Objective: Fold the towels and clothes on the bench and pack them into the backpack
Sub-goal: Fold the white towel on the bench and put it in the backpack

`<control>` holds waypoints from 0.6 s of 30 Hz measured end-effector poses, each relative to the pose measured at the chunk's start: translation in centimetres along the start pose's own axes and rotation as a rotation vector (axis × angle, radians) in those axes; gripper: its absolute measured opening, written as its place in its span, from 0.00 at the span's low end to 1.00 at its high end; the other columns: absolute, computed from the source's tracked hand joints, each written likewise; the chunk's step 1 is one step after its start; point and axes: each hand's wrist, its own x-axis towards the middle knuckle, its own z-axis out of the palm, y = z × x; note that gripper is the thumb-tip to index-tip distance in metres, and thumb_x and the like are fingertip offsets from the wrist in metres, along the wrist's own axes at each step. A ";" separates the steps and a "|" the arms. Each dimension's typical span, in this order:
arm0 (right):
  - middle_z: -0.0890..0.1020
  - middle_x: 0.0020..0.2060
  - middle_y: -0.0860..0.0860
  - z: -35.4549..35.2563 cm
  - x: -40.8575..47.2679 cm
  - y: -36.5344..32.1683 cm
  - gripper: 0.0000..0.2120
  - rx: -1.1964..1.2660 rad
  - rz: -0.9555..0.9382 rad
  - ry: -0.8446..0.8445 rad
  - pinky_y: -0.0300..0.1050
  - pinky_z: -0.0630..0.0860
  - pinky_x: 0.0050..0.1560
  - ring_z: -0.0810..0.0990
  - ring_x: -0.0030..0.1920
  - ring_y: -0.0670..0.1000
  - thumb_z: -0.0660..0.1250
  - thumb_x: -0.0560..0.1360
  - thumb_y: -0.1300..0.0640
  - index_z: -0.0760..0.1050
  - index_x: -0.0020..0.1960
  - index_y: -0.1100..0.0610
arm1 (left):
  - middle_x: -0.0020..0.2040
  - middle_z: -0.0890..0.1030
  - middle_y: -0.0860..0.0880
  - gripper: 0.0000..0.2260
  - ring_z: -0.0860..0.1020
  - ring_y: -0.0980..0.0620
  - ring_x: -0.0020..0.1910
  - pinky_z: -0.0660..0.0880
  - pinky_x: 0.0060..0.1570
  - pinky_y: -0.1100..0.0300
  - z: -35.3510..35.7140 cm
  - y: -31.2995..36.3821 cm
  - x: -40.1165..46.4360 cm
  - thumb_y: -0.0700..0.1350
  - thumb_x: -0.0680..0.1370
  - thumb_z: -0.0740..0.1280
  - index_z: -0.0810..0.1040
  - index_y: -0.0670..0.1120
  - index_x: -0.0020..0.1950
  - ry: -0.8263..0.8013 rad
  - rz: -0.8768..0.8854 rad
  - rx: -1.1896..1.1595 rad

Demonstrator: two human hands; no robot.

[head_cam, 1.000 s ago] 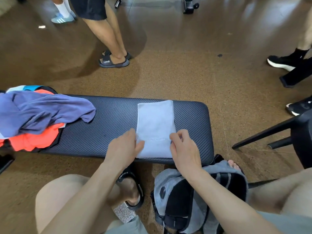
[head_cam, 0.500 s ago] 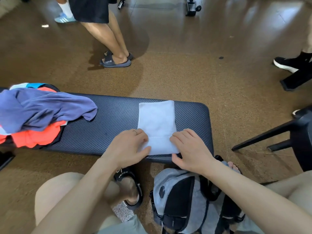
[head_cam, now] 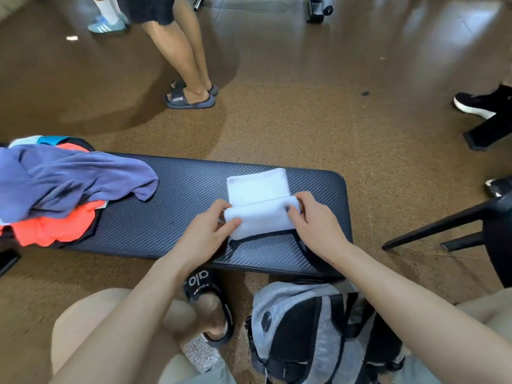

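Observation:
A white towel [head_cam: 257, 189] lies on the right half of the black padded bench [head_cam: 171, 206]. Its near end is lifted and folded away from me over the rest. My left hand [head_cam: 206, 231] pinches the left corner of that raised fold. My right hand [head_cam: 315, 223] pinches the right corner. A heap of clothes sits at the bench's left end, with a blue garment [head_cam: 69, 181] on top of an orange one [head_cam: 52, 228]. A grey and black backpack [head_cam: 310, 333] stands on the floor between my legs, just below the bench's near edge.
A person in black slides [head_cam: 191, 98] stands on the brown floor beyond the bench. Black shoes [head_cam: 476, 103] and dark chair legs [head_cam: 443, 231] are at the right. My sandalled foot [head_cam: 210, 306] rests under the bench's near edge.
Both hands took hold of the towel's near end, lifted it off the bench and carried it away from me, folding it over the far part.

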 end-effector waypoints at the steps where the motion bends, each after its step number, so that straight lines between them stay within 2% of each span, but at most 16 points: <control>1: 0.76 0.36 0.47 0.3 0.1 0.1 0.11 -0.007 0.022 -0.003 0.50 0.68 0.41 0.77 0.40 0.53 0.58 0.83 0.44 0.69 0.56 0.51 | 0.47 0.82 0.55 0.06 0.81 0.58 0.46 0.72 0.43 0.63 0.3 0.0 0.1 0.53 0.81 0.66 0.73 0.55 0.55 0.015 -0.022 -0.005; 6: 0.77 0.37 0.48 1.3 1.1 0.5 0.12 -0.010 0.110 -0.004 0.52 0.71 0.45 0.77 0.43 0.56 0.58 0.83 0.43 0.69 0.54 0.51 | 0.44 0.83 0.47 0.06 0.81 0.48 0.42 0.76 0.44 0.53 0.8 0.3 0.8 0.52 0.82 0.65 0.73 0.51 0.54 0.014 -0.148 -0.066; 10: 0.76 0.35 0.49 1.3 1.2 0.7 0.12 -0.019 0.124 0.004 0.53 0.72 0.46 0.77 0.41 0.57 0.57 0.83 0.43 0.67 0.51 0.51 | 0.39 0.81 0.43 0.08 0.79 0.50 0.36 0.71 0.36 0.59 0.8 0.5 1.4 0.51 0.83 0.65 0.69 0.50 0.57 0.017 -0.165 -0.059; 13: 0.77 0.37 0.49 1.3 1.1 0.2 0.12 -0.068 0.141 0.003 0.56 0.72 0.49 0.75 0.44 0.58 0.56 0.83 0.44 0.65 0.51 0.52 | 0.42 0.79 0.42 0.12 0.78 0.44 0.40 0.73 0.41 0.49 1.3 0.3 1.5 0.50 0.81 0.66 0.65 0.50 0.59 0.077 -0.135 -0.003; 15: 0.77 0.43 0.51 1.6 0.9 -0.2 0.11 -0.097 0.150 0.021 0.57 0.72 0.51 0.74 0.46 0.59 0.56 0.84 0.46 0.65 0.54 0.53 | 0.49 0.74 0.45 0.13 0.75 0.43 0.41 0.72 0.39 0.47 1.7 0.2 1.5 0.50 0.81 0.67 0.65 0.51 0.60 0.157 -0.023 0.158; 18: 0.72 0.53 0.52 1.9 0.6 -0.4 0.10 -0.061 0.106 0.106 0.56 0.72 0.49 0.74 0.46 0.59 0.59 0.83 0.49 0.67 0.59 0.55 | 0.52 0.72 0.46 0.10 0.72 0.43 0.41 0.70 0.36 0.51 2.0 0.7 1.4 0.42 0.77 0.70 0.72 0.47 0.55 0.261 0.294 0.645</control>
